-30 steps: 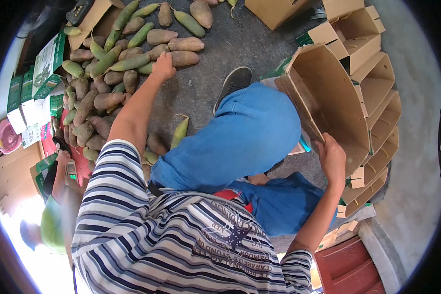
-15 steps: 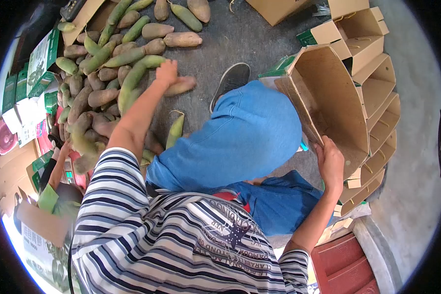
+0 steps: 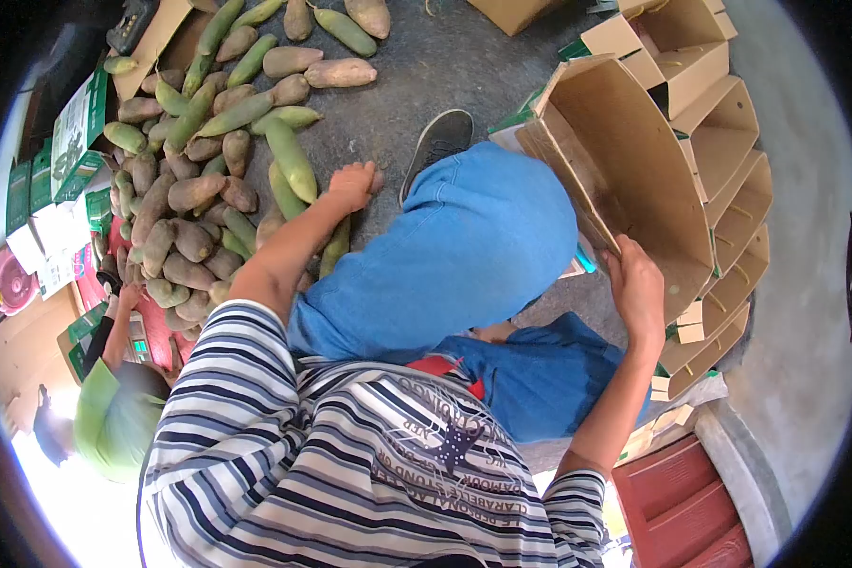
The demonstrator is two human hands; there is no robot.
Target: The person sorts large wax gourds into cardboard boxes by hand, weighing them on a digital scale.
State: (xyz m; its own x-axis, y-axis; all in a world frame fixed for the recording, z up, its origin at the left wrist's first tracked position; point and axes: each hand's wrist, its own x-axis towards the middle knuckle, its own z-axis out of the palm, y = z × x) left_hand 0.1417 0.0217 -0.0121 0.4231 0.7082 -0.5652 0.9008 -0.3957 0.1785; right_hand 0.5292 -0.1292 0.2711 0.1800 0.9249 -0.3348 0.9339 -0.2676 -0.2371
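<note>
My left hand [image 3: 354, 186] is closed round a brown root vegetable [image 3: 379, 181], of which only the end shows past the fingers. Beside it, a long green vegetable [image 3: 292, 161] lies on the edge of a large pile of brown roots [image 3: 195, 192] and green ones. My right hand [image 3: 635, 276] grips the near rim of an open cardboard box [image 3: 625, 161], fingers over its edge. The box is tilted and I see nothing in it.
More open cartons [image 3: 719, 142] stand in a row behind the box. My shoe [image 3: 437, 147] rests on the dark floor [image 3: 398, 90] between pile and box. A co-worker in green [image 3: 118, 421] is at the left, a hand [image 3: 130, 295] near the pile. Red boards [image 3: 682, 506] lie lower right.
My left hand has moved right and down, away from the pile, with the brown root. The green vegetable beside it has shifted. My right hand keeps its hold on the box.
</note>
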